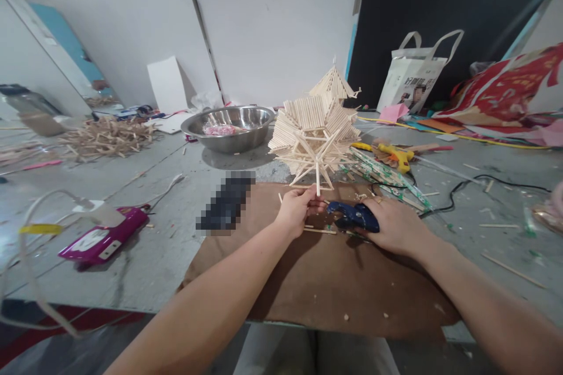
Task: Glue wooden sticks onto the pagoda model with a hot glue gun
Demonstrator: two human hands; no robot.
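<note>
My left hand (299, 210) pinches a thin wooden stick at the bottom of a spoked stick frame (317, 159). Its spokes spread from one point, in front of a larger pagoda-like stick model (310, 114). Whether frame and model touch, I cannot tell. My right hand (393, 222) is closed around a blue hand cutter (358, 217), whose hooked jaw points left towards my left hand. Loose sticks (320, 231) lie on the brown mat (343, 293) beneath both hands.
A steel bowl (233, 137) stands behind the mat. At right lie a yellow glue gun (398, 157), wrapped sticks (387, 176) and a black cable (455, 193). A purple power strip (103, 240) and a pile of stick pieces (109, 137) are at left. A pixelated dark object (226, 202) lies by the mat.
</note>
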